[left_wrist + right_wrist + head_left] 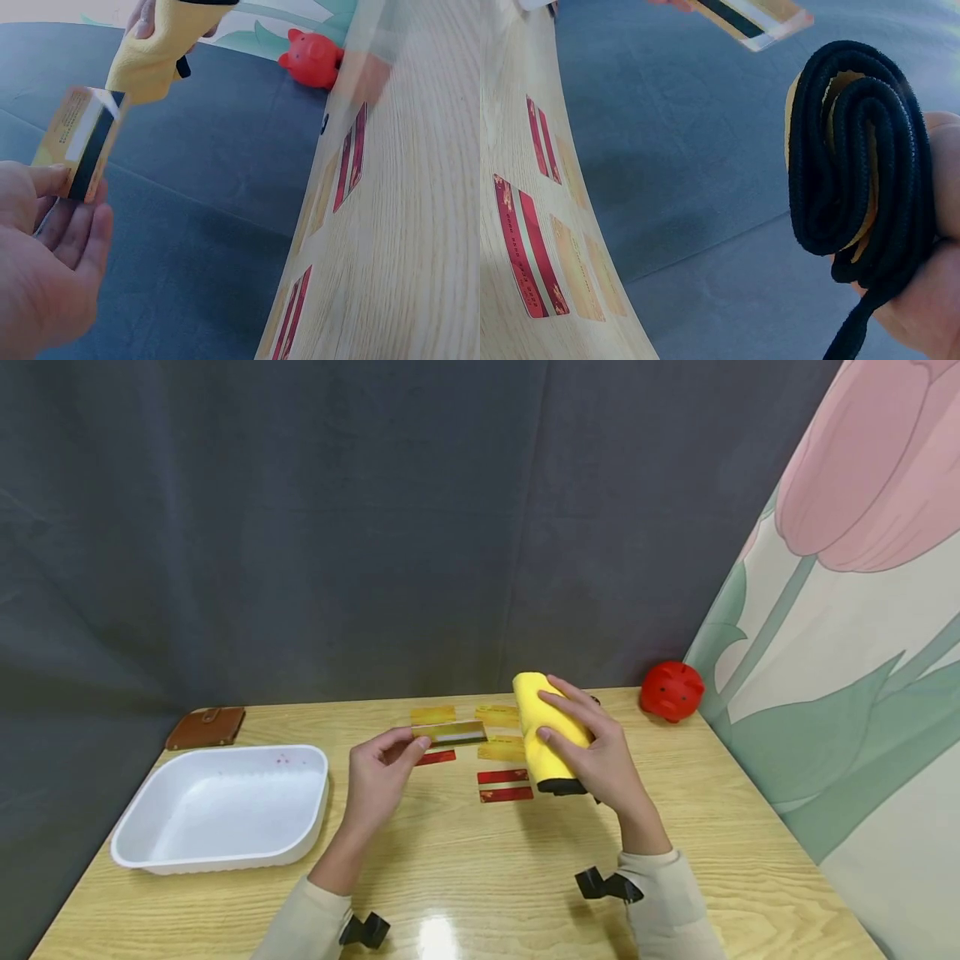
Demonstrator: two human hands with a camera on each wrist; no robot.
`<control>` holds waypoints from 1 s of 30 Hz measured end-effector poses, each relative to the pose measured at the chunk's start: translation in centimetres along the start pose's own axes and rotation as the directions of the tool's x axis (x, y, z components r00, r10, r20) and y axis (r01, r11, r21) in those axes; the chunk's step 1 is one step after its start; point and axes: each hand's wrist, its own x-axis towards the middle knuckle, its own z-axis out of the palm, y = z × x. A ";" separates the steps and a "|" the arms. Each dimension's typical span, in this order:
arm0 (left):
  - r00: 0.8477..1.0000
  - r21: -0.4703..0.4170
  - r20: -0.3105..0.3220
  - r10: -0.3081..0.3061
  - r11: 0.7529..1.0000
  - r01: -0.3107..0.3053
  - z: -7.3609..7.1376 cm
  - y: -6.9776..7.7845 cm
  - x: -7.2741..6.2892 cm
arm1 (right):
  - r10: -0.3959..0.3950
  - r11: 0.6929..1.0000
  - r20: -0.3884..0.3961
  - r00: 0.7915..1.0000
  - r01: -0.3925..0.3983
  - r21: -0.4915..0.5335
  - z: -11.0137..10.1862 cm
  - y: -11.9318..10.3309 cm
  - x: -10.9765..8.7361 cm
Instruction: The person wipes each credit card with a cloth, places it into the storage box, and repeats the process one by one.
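Beside the right hand (609, 763) gripping a cloth (534, 725), the left hand (379, 775) pinches one card (452, 734). Work seems unfinished; other cards (506, 786) lie below.

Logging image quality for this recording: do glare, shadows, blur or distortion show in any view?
Head: glare on the wooden table near the bottom edge, soft shadow below the yellow towel; left wrist: red piggy bank reflected on the table; right wrist: bright haze at upper right, table edge bowed, held gold card pale at its tip.
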 end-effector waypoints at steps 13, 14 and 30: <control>0.998 -0.150 0.067 -0.001 0.989 0.011 0.3 0.1 0.1 | 0.003 1.000 0.005 1.000 -0.003 0.008 0.0 -0.1 0.1; 0.998 -0.149 0.067 0.005 0.989 0.005 0.4 0.1 0.1 | 0.007 1.000 0.005 1.000 -0.007 0.008 0.0 -0.2 0.0; 0.999 -0.056 0.042 0.009 0.998 -0.007 0.6 -0.3 -0.2 | -0.127 0.988 0.069 0.989 0.120 0.102 2.2 -3.2 -0.8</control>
